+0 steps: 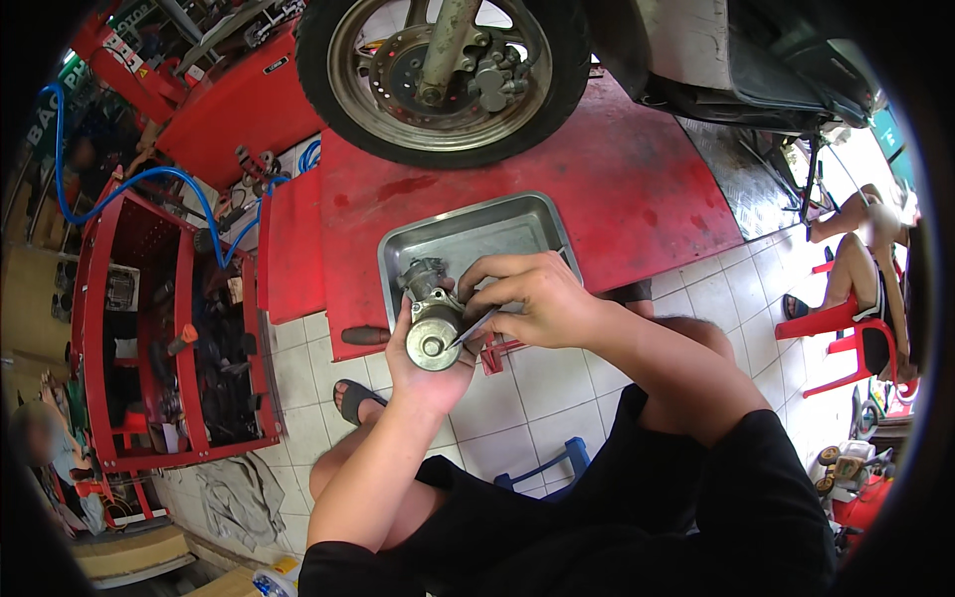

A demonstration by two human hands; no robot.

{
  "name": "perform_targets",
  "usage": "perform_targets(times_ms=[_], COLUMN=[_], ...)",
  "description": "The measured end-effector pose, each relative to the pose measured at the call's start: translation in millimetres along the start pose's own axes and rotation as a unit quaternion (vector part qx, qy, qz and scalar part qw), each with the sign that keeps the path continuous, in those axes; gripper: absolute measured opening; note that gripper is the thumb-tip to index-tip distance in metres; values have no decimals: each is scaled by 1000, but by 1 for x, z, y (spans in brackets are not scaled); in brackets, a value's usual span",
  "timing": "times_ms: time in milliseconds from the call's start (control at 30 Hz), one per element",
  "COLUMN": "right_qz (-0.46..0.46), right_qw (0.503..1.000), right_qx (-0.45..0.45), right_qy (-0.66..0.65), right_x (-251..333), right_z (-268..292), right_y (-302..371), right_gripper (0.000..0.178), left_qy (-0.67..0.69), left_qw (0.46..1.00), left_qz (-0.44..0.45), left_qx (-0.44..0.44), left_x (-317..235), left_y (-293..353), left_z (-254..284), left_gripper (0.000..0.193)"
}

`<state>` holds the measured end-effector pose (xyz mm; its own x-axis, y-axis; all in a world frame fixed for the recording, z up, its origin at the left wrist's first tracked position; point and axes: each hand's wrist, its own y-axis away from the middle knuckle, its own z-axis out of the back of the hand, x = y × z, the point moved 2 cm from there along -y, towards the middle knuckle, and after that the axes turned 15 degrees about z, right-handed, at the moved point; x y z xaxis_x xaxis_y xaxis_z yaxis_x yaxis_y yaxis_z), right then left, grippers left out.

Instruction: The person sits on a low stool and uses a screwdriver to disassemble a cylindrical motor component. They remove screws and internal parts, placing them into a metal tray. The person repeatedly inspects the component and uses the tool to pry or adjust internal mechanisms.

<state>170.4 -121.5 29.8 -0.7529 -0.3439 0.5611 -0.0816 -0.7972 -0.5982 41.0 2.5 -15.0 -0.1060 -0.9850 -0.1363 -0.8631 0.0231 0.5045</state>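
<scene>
My left hand (423, 383) is wrapped from below around a grey metal vehicle part (434, 338) with a round, knobbed end cap and a narrower, flanged body. That cap is turned up toward me. Over its right side comes my right hand (537, 297), fingers closed on a thin, pointed metal tool (477, 325). The tool's tip is at the cap's edge; whether it touches cannot be made out. Both hands are above the near edge of a shallow steel tray (502, 237). Just left of the tray lies a dark tool handle (366, 336).
The tray sits on a red lift platform (637, 209) under a motorbike's front wheel (323, 114). At left stands a red tool cart (184, 453) with a blue hose (174, 171) above it. A blue stool (569, 460) is below me. Another person sits on a red chair (841, 320) at right.
</scene>
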Motion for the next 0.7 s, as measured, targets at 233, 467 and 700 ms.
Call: perform_targets(times_ms=[233,467,700], right_qz=[0,11,11], right_qw=[998,994,989], right_qx=[40,53,78], right_qy=[51,91,129], right_x=[5,3,8], right_z=[5,-3,5], right_y=[-3,0,6], right_gripper=[22,22,28], left_qy=[12,9,25], left_qw=[1000,1000,999], left_qz=[15,19,31], left_qx=[23,7,-29], left_x=[0,1,8], left_y=[-1,-2,-13], left_z=[1,6,14], left_gripper=[50,49,48])
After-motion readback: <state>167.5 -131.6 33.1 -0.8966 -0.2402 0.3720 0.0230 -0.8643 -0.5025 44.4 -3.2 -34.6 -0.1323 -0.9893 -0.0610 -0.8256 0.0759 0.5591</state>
